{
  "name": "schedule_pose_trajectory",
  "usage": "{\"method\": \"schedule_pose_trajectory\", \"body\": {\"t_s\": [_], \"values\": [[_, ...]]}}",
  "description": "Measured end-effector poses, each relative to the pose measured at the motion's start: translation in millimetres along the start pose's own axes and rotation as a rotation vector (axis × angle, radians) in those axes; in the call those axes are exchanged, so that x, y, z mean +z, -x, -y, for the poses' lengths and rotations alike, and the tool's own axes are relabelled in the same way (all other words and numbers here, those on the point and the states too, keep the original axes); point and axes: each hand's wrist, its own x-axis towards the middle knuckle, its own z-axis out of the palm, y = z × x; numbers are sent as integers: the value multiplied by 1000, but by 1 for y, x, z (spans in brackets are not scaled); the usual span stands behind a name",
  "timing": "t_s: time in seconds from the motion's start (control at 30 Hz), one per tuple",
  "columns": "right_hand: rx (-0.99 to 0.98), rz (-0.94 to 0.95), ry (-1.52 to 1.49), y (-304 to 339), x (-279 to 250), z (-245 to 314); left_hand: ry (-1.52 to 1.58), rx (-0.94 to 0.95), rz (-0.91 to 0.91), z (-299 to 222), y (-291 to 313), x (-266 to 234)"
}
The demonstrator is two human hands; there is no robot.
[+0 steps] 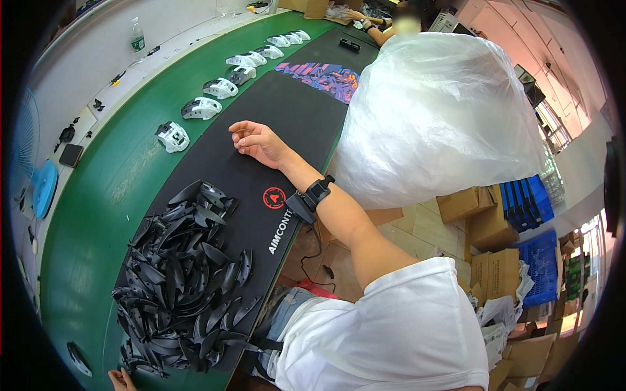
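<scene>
My right hand (257, 143) hovers above the black desk mat (280, 117), its fingers loosely bent and apart, with nothing visible in them. A dark watch-like device (318, 192) is strapped to that wrist. At the lower left edge only the fingertips of my left hand (120, 380) show. They are pinched together beside the near end of a big heap of curved black plastic pieces (189, 280); what they hold, if anything, is hidden. One more curved black piece (79, 359) lies apart on the green tabletop (85, 260). White-and-black computer mouse shells (173, 137) stand in a row beyond the mat.
A large translucent plastic bag (437, 124) bulges beside the table's right edge. Cartons (502, 274) and blue crates (538, 267) stand on the floor. A blue fan (44, 189), a phone (71, 155) and a bottle (137, 39) line the left ledge. Another person's arm (381, 32) reaches in at the far end.
</scene>
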Motion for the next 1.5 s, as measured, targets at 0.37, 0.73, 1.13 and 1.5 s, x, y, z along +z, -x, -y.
{"method": "schedule_pose_trajectory", "body": {"t_s": [0.37, 0.73, 1.13, 1.5], "values": [[7, -1, -13, -1, 1, 0, -10, 19, -31, 1, -1, 2], [16, -69, -73, 1, 7, 3, -2, -5, -22, 7, -4, 5], [-357, -671, 1658, 9, -8, -4, -215, 110, -385, -5, 6, -19], [-389, -814, 1768, 10, -2, -9, -131, -79, -28, 7, 2, -12]]}}
